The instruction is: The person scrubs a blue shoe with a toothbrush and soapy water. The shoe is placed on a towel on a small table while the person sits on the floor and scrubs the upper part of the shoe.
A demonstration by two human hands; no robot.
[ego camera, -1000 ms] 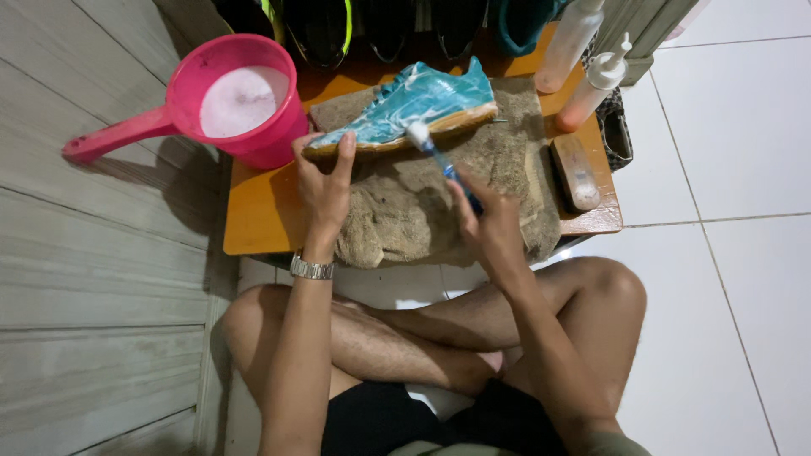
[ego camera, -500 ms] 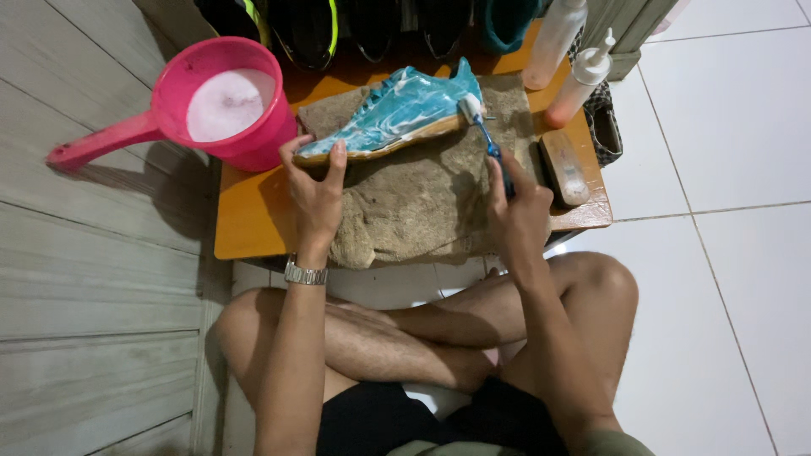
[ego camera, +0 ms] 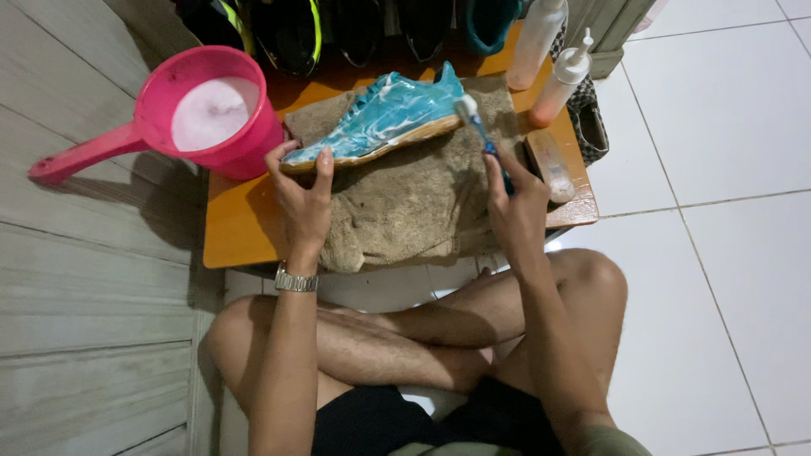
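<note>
I see the soapy teal shoe (ego camera: 384, 118) lying on its side on a rough brown towel (ego camera: 414, 203) that covers most of the small orange desk (ego camera: 232, 228). Left hand (ego camera: 302, 198) pinches the shoe's toe; right hand (ego camera: 515, 203) is closed around a toothbrush (ego camera: 480, 131), bristles at the heel. Left of the shoe, touching the towel's corner, a pink dipper (ego camera: 211, 110) holds milky water. Right of the shoe stand two plastic bottles (ego camera: 549, 59), with a scrub brush (ego camera: 549, 165) near the desk edge.

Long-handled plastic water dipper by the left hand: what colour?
Pink, with pale soapy water inside; the long-handled plastic water dipper shows best in the head view.
</note>
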